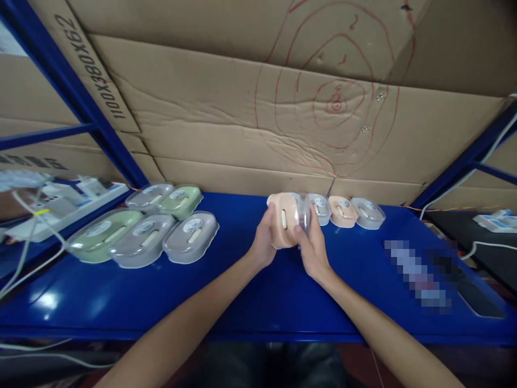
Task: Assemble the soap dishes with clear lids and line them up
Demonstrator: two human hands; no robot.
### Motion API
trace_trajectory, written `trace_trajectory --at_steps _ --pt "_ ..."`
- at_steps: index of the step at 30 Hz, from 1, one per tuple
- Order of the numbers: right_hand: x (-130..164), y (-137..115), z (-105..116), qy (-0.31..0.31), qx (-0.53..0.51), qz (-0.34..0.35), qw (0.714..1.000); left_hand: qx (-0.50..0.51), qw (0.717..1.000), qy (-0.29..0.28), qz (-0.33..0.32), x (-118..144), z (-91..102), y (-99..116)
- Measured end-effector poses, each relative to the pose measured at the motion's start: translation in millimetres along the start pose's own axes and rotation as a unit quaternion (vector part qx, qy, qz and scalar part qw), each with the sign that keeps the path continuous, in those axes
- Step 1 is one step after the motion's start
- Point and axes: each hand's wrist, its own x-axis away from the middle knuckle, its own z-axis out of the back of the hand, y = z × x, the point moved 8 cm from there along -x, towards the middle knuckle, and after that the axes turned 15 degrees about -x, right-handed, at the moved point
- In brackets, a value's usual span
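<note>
Both your hands hold the peach box (283, 223) in the middle of the frame, its long side up: left hand (263, 242) left, right hand (312, 245) right.

A warehouse packing station: blue metal shelving (72, 91), flattened cardboard sheets (250, 108), rows of identical plastic cases (141, 231).
</note>
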Motion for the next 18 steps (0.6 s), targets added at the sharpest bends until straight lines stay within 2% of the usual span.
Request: trace_trajectory --at_steps 3,5,12,18 --pt "-2.8 1.3 10.3 0.041 -0.015 0.007 0.999 0.007 0.999 0.049 -0.006 -5.7 13.6 2.6" --pt "-2.9 1.2 11.4 0.045 0.000 0.010 0.999 0.003 0.998 0.059 -0.013 -6.5 15.8 3.1" --pt "7.0 -4.4 -8.8 -0.011 0.085 0.029 0.996 -0.006 1.000 0.001 -0.012 5.2 -5.3 -4.3" --pt "10.2 -5.0 -12.6 -0.023 0.133 0.035 0.990 -0.022 1.000 -0.010 -0.011 11.0 -11.6 -6.2"
